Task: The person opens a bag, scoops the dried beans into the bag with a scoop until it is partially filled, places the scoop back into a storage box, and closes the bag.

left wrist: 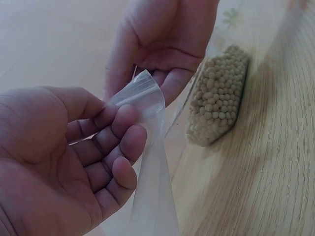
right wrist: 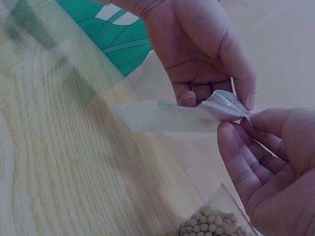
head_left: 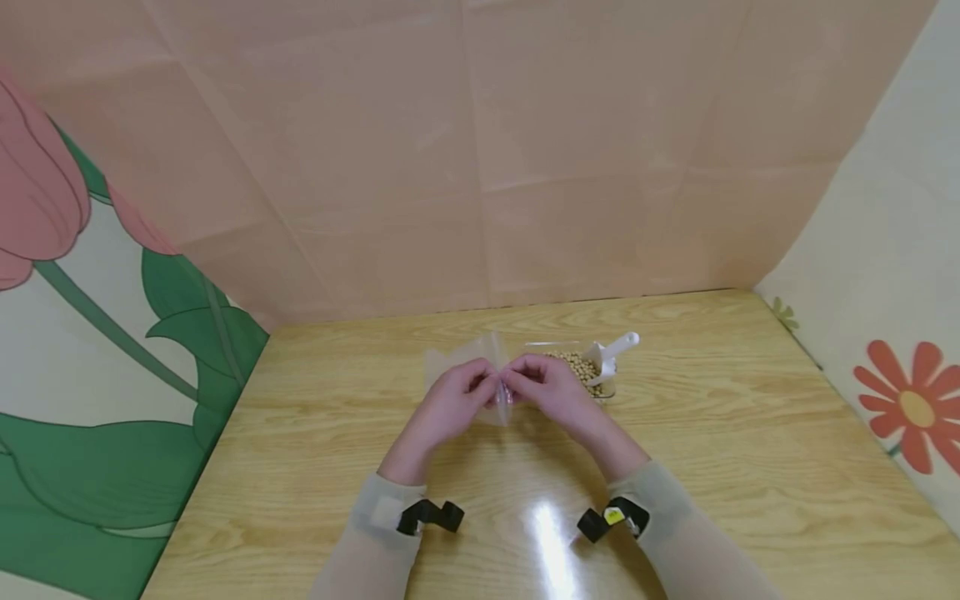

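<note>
A clear plastic zip bag (head_left: 491,414) hangs between both hands over the middle of the table. The left hand (head_left: 459,397) pinches the bag's ridged zip edge between thumb and fingers. From the other side, the right hand (head_left: 553,387) pinches the same edge close to the left fingertips. In the left wrist view the bag (left wrist: 155,147) droops flat and thin below the fingers, with nothing visible inside it. The right wrist view shows its zip strip (right wrist: 224,104) bunched between the two hands.
Just behind the right hand stands a clear container of round beige beans (head_left: 576,367), and a white scoop (head_left: 606,357) rests in it with its handle up. The wood-grain table (head_left: 300,467) meets a pink backdrop (head_left: 480,167) at the back.
</note>
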A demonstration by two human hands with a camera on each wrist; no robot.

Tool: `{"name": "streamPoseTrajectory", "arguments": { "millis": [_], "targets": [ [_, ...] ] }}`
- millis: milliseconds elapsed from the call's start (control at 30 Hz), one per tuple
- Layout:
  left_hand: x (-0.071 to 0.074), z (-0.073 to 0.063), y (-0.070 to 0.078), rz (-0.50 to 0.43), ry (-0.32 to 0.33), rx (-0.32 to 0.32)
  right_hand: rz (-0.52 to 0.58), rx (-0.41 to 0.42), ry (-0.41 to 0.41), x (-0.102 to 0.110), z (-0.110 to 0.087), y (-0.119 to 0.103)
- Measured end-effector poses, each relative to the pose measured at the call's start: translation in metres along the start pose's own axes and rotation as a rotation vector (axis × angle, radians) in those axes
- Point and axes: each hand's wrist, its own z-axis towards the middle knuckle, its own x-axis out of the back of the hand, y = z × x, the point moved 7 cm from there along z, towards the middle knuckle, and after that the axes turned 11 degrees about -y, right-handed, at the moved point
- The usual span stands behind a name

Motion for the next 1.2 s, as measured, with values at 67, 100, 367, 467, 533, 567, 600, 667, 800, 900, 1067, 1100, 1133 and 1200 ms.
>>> {"name": "streamPoseTrajectory", "arguments": {
  "millis": [67, 100, 367, 467, 533, 567, 600, 667, 800, 900, 1067, 1100, 1133, 1200],
  "targets": [
    [0.001, 0.0, 0.0, -0.023, -0.002, -0.003, 0.003, 0.0, 0.003, 0.0, 0.0, 0.0],
    [0.001, -0.001, 0.001, -0.034, -0.003, -0.003, 0.006, 0.0, 0.004, 0.0, 0.0, 0.0],
    [0.003, 0.0, 0.0, -0.112, 0.011, 0.0, 0.076, -0.008, 0.016, 0.0, 0.0, 0.002],
    [0.006, 0.0, -0.003, -0.13, 0.036, 0.014, 0.109, -0.003, 0.023, 0.0, 0.001, 0.002],
    [0.008, 0.0, -0.004, -0.121, 0.058, 0.029, 0.112, -0.001, 0.028, 0.0, 0.001, 0.002],
    [0.009, 0.0, -0.004, -0.116, 0.069, 0.035, 0.106, -0.003, 0.032, 0.0, 0.001, 0.002],
    [0.01, -0.001, -0.003, -0.114, 0.076, 0.041, 0.1, -0.005, 0.034, 0.0, 0.001, 0.001],
    [0.012, -0.001, -0.004, -0.113, 0.086, 0.052, 0.084, -0.012, 0.038, 0.0, 0.001, 0.002],
    [0.015, -0.003, -0.004, -0.12, 0.091, 0.057, 0.059, -0.026, 0.045, 0.001, -0.001, 0.001],
    [0.017, -0.004, -0.004, -0.124, 0.099, 0.056, 0.045, -0.039, 0.051, 0.001, -0.002, 0.001],
    [0.021, -0.006, -0.007, -0.128, 0.12, 0.067, 0.053, -0.057, 0.057, 0.001, -0.002, 0.002],
    [0.021, -0.006, -0.008, -0.129, 0.122, 0.07, 0.058, -0.058, 0.057, 0.001, -0.002, 0.002],
    [0.022, -0.006, -0.008, -0.131, 0.123, 0.072, 0.059, -0.059, 0.057, 0.001, -0.002, 0.002],
    [0.023, -0.007, -0.009, -0.135, 0.126, 0.076, 0.06, -0.064, 0.059, 0.002, -0.002, 0.001]
  ]
}}
